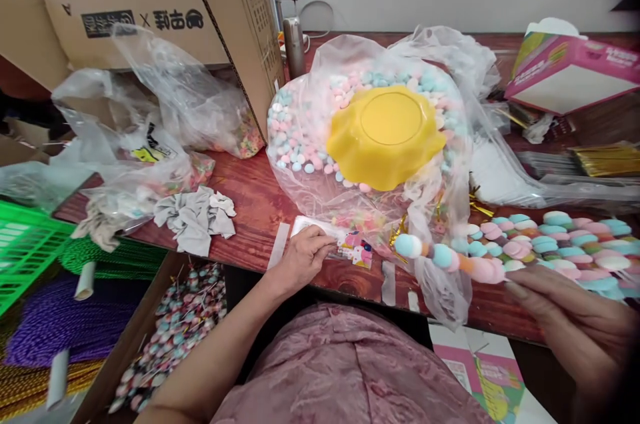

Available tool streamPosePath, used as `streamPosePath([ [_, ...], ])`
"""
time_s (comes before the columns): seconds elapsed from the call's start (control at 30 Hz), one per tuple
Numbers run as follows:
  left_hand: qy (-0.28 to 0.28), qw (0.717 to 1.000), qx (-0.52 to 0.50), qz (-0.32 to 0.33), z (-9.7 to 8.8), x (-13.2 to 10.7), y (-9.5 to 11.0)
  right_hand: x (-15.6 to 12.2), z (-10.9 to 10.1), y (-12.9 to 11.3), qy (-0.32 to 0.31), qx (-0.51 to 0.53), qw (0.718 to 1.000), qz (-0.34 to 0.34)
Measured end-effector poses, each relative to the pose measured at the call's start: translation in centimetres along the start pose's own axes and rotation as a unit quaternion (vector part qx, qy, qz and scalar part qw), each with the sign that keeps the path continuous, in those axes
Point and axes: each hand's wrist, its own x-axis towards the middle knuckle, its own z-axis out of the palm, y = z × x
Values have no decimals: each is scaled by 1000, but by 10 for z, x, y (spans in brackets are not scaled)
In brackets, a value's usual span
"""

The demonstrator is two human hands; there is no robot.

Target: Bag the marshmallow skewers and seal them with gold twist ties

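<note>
My right hand (565,324) pinches the end of a marshmallow skewer (453,259), which points left over the table's front edge. Blue, white, pink and orange pieces are threaded along it. At the table's front my left hand (301,259) rests on small printed plastic bags (356,249), its thumb and fingertips pinched together at their edge. Whether it grips one bag or several I cannot tell. Beyond my right hand lies a pile of similar marshmallow skewers (560,244). A large clear bag of loose pastel marshmallows (300,144) sits in the middle, topped by an upturned yellow bowl (390,134).
A large cardboard box (150,11) and clear bags of candy (245,134) stand at the left. Grey cloths (195,217) lie near the edge. Below is a box of finished-looking skewers (185,324). A pink carton (575,71) and gold ties (607,161) are at the right.
</note>
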Motion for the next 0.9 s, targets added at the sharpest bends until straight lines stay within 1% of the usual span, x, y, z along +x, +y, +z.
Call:
streamPosePath([
  [0.1,9,999,-38,-23,-1,2,-4,8,20,-11,-32,82,996,-8],
  [0.17,13,997,-59,-45,-1,5,-5,14,28,-17,-54,86,994,-27],
  [0.23,17,994,-78,-71,-1,7,-5,20,33,-21,-79,72,992,-64],
  [0.3,19,991,-98,-89,-2,9,-5,24,37,-23,-83,55,989,-105],
  [0.37,13,989,-114,-99,-3,10,-6,26,40,-24,-78,42,987,-132],
  [0.53,5,985,-129,-112,-3,11,-8,19,48,-21,-70,45,987,-137],
  [0.63,6,985,-136,-110,-3,10,-8,17,51,-17,-75,18,983,-169],
  [0.77,6,986,-134,-100,-4,9,-7,16,48,-11,-85,-39,971,-221],
  [0.9,8,986,-130,-100,-4,8,-8,12,43,-11,-90,-69,965,-238],
])
